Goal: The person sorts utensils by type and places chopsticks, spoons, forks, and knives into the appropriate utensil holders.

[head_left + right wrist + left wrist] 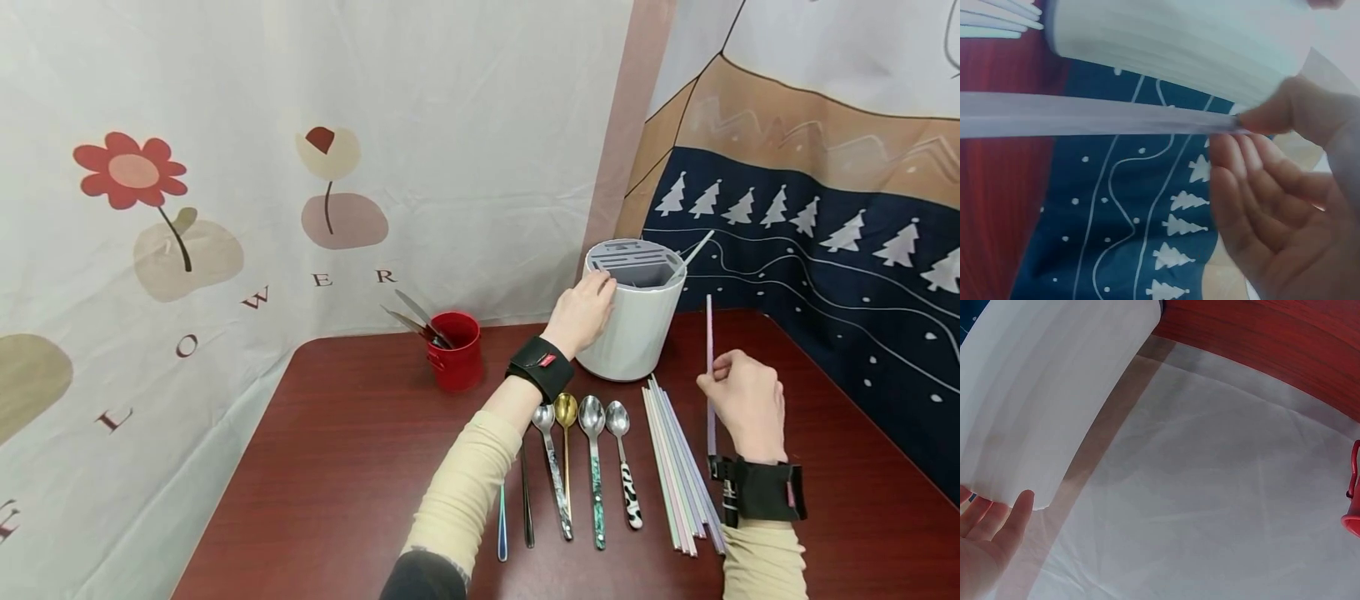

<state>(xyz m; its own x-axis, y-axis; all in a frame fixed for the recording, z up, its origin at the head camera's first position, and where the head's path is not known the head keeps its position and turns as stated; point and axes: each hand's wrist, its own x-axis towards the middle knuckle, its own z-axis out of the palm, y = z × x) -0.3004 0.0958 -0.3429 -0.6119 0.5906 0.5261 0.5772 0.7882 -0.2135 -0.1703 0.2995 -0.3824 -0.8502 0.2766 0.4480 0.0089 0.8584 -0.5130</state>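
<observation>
My left hand (581, 312) grips the near rim of the white cylindrical utensil holder (633, 337), which stands upright at the back right of the table. In the left wrist view its fingertips (1020, 509) lie at the rim. Slots divide the holder's top, and one pale straw (699, 252) leans out of its right side. To the right of the holder, my right hand (746, 404) pinches a purple straw (709, 333) between thumb and fingers, pointing away from me. The right wrist view has this straw (1097, 115) crossing the frame below the holder.
A bunch of pastel straws (678, 467) lies left of my right hand. Several spoons, one with a cow-print handle (630, 496), lie in a row beside it, partly under my left arm. A red cup (456, 367) with knives (423, 317) stands at the back.
</observation>
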